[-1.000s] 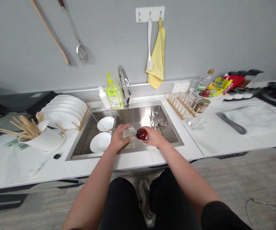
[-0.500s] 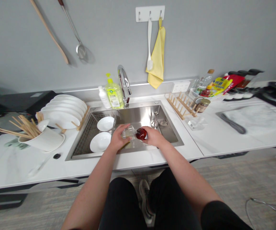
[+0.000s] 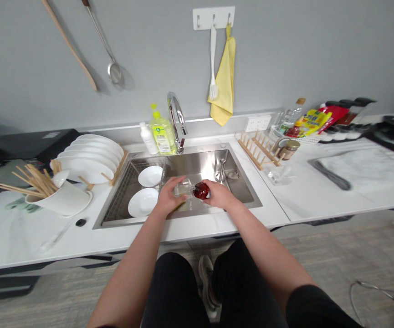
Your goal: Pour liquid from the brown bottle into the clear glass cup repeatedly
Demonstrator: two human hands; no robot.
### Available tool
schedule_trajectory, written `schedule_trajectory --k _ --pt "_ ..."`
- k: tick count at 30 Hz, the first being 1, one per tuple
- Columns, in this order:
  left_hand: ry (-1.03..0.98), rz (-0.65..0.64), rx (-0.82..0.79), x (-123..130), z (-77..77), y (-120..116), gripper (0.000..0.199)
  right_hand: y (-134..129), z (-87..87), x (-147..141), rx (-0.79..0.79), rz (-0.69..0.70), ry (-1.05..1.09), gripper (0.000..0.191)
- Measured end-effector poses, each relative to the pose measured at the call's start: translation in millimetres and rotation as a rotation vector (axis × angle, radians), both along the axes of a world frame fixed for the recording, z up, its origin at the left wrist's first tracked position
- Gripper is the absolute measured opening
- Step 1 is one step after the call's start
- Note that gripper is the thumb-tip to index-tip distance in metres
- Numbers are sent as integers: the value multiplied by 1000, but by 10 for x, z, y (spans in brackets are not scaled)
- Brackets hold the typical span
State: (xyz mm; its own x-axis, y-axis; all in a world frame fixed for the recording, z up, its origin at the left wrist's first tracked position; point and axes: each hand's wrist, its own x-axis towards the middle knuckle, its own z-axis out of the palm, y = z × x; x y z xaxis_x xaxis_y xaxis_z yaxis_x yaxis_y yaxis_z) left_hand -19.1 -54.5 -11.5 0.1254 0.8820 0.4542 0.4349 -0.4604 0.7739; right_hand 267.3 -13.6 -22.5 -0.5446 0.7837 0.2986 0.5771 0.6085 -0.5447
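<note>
Over the front part of the steel sink (image 3: pixel 254 196), my left hand (image 3: pixel 166 198) is closed around a clear see-through container (image 3: pixel 182 188). My right hand (image 3: pixel 221 196) grips a small bottle of dark red liquid (image 3: pixel 201 191), tipped on its side. The bottle's narrow clear end points left and meets or nearly meets the container's opening. Whether any liquid runs between them is too small to tell. Two white bowls (image 3: pixel 143 202) sit in the wire basket at the sink's left, beside my left hand.
Behind the sink stand a faucet (image 3: pixel 176 114), a yellow-green soap bottle (image 3: pixel 161 134) and a white bottle (image 3: pixel 148 139). To the left are racked white plates (image 3: pixel 90 157) and a chopstick holder (image 3: pixel 62 200). A wooden rack (image 3: pixel 260 150) and jar (image 3: pixel 290 149) are right.
Both hands, the container and the red bottle hold nearly the same position. The whole view has shifted very slightly.
</note>
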Motion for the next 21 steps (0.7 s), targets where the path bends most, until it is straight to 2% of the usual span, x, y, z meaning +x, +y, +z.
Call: schedule_trajectory --k 16,21 --pt "-23 1 3 -3 -25 15 76 -13 -1 7 -20 -13 -3 77" --pt "-71 22 -24 -11 -110 44 78 -10 -19 7 -23 -23 -7 79"
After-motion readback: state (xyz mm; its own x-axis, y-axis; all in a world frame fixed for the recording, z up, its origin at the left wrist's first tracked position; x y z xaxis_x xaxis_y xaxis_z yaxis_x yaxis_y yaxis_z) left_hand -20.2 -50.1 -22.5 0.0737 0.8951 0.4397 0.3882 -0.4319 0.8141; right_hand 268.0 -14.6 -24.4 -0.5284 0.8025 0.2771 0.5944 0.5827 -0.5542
